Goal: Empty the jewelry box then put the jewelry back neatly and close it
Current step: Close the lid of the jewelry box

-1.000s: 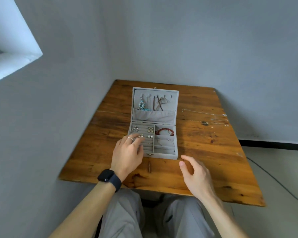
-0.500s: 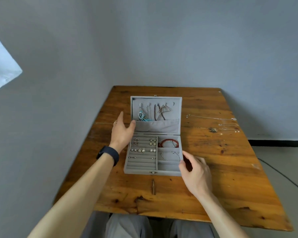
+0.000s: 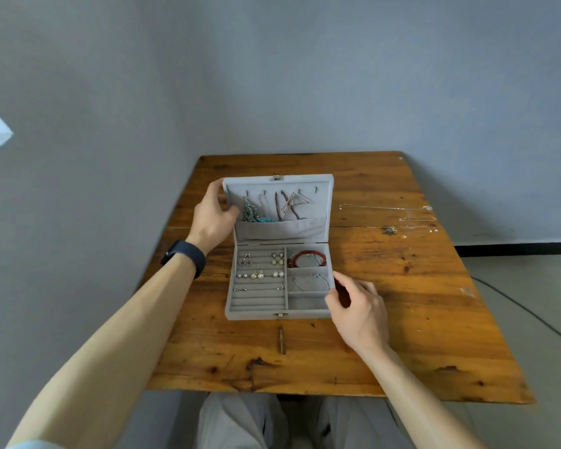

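Note:
A grey velvet jewelry box [image 3: 256, 314] stands open in the middle of the wooden table [image 3: 402, 303]. Its upright lid [image 3: 324, 189] carries hung necklaces and a turquoise piece [image 3: 253, 215]. The base holds several earrings [image 3: 277, 259] in the ring rows, a red bead bracelet [image 3: 305, 258] and a thin silver bangle [image 3: 311, 281]. My left hand [image 3: 212, 217] grips the lid's left edge, thumb on its inner face. My right hand [image 3: 358, 307] holds the base's right front corner with curled fingers.
Thin silver chains [image 3: 386, 208] and small pieces [image 3: 418, 222] lie loose on the table to the right of the box. A small brown stick-like mark [image 3: 281, 340] sits in front of the box. Grey walls close in at the back and left.
My left hand moved from the ring rows up to the lid's left edge and took hold of it. My right hand came forward from the table's front to the base's right corner.

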The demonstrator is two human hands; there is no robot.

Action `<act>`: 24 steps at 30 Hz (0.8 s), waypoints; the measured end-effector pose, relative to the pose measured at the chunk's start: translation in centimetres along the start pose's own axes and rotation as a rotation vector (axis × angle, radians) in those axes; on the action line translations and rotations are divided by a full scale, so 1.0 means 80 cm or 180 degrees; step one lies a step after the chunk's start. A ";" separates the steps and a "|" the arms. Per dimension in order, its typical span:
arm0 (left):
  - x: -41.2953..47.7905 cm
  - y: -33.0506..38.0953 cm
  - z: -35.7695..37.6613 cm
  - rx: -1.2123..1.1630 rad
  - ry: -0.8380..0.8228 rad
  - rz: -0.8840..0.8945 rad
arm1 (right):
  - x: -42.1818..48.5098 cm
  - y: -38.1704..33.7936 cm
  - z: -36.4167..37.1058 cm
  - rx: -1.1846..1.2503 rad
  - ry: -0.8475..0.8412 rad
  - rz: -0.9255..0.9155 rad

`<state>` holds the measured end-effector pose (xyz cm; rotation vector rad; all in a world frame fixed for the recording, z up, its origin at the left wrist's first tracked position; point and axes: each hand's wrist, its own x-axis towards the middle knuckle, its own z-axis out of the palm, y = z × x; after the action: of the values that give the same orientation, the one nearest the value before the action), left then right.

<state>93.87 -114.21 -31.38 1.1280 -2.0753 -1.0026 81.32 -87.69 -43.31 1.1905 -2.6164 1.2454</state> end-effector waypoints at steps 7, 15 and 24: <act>-0.063 -0.005 -0.022 0.0725 0.0163 0.0860 | -0.012 -0.004 -0.011 0.0215 -0.0068 0.0211; -0.150 0.006 -0.018 0.1124 0.0593 0.1305 | -0.070 -0.011 -0.030 0.0156 -0.0103 0.0205; -0.215 -0.058 -0.008 0.2575 0.0589 0.2400 | -0.075 -0.017 -0.044 0.0718 -0.0273 0.0629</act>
<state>104.70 -101.24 -36.96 0.5935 -2.4829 0.3183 85.43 -82.12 -41.86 1.0531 -2.7729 1.5956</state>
